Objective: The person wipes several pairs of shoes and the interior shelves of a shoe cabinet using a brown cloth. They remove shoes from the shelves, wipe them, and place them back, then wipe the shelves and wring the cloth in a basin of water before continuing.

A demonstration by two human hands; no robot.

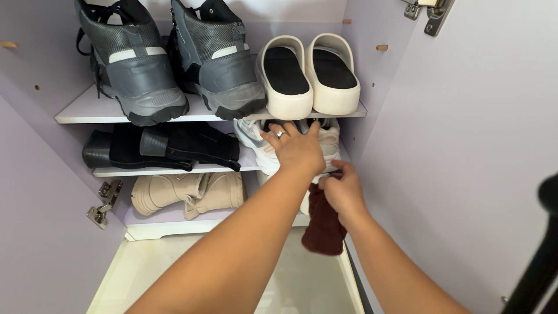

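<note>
Right now the left hand (296,151) lies flat on a pair of white sneakers (258,148) on the middle shelf (174,170), its fingers (290,129) spread and loose over the shoes' openings, gripping nothing. Just below and to the right of those fingers, the right hand (344,192) is clenched around the top of a dark red cloth (323,229), which hangs down from the fist in front of the shelf edge. Left of the left hand's fingers, on the same shelf, black boots (163,148) lie on their sides. Above the fingertips, the top shelf (87,110) carries white slides (308,72) with black insoles and grey high-top shoes (168,64). Below, to the left, beige boots (186,195) lie on the lowest shelf.
</note>
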